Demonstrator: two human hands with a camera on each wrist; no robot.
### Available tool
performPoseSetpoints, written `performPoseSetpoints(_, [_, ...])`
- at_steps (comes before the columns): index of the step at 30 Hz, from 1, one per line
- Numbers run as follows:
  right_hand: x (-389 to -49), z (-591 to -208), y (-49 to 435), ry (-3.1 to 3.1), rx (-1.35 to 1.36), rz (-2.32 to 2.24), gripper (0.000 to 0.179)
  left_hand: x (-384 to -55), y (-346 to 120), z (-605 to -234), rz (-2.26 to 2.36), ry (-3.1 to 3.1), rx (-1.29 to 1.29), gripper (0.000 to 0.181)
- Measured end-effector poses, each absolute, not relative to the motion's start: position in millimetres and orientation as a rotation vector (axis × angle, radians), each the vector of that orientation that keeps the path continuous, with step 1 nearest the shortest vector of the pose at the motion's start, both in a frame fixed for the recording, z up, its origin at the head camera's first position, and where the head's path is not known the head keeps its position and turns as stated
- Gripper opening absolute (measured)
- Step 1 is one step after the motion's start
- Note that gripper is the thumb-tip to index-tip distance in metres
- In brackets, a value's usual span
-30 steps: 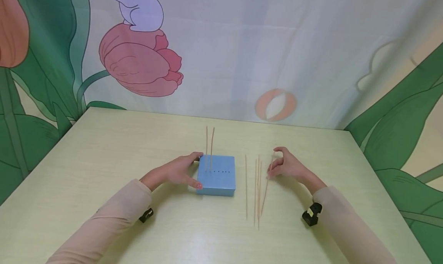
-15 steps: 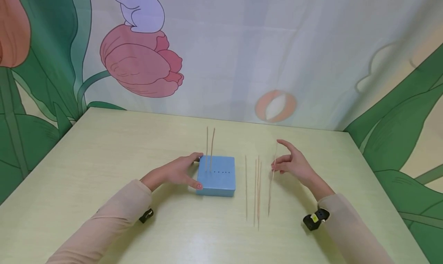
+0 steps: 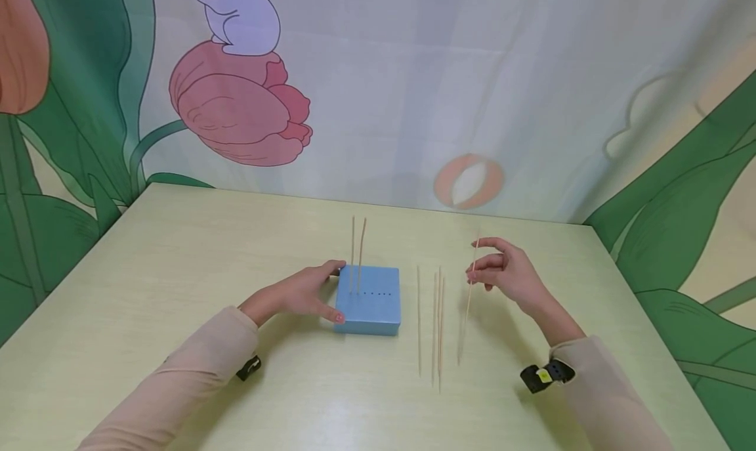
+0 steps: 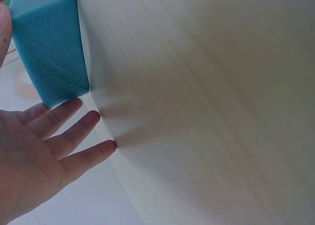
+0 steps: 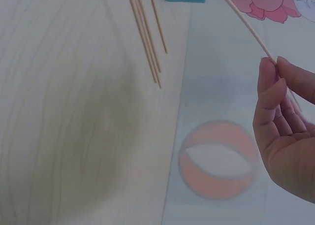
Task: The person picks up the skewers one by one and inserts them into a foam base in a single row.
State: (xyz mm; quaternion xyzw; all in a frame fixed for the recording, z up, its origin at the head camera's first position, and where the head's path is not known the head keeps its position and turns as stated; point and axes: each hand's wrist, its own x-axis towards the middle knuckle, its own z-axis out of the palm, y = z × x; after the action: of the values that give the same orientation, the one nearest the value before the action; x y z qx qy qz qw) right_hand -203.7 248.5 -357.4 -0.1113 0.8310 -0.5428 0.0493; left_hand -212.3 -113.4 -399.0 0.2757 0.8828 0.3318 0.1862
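Note:
A blue foam-like block [image 3: 369,312] with a row of small holes lies on the table. Two thin wooden sticks [image 3: 361,251] stand upright in its leftmost holes. My left hand [image 3: 302,292] holds the block's left side, thumb at the front corner and fingertips at the back; in the left wrist view its other fingers [image 4: 74,161] spread straight beside the block's end. To the right, my right hand [image 3: 509,275] pinches another wooden stick [image 3: 468,320] between thumb and fingertips, nearly upright with a slight tilt. The right wrist view shows this stick [image 5: 248,28] crossing the pinch.
Several loose wooden sticks [image 3: 440,333] lie side by side between the block and my right hand. The pale table [image 3: 207,254] ends at a printed curtain [image 3: 378,109] behind. A black strap device sits on each wrist.
My right hand has moved back and slightly right, lifting its stick away from the loose ones and bringing it more upright. The left hand and block have stayed put.

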Motion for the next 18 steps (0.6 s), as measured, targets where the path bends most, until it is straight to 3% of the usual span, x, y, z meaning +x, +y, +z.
performPoseSetpoints(5, [-200,-354,246,2.550,-0.387,-1.661,0.020,-213,-114,-400,0.938,2.480,0.774,0.105])
performPoseSetpoints(18, [-190,-336,233,2.626,-0.513,-1.641,0.018,-215,-114,-402,0.929,2.482,0.771,0.106])
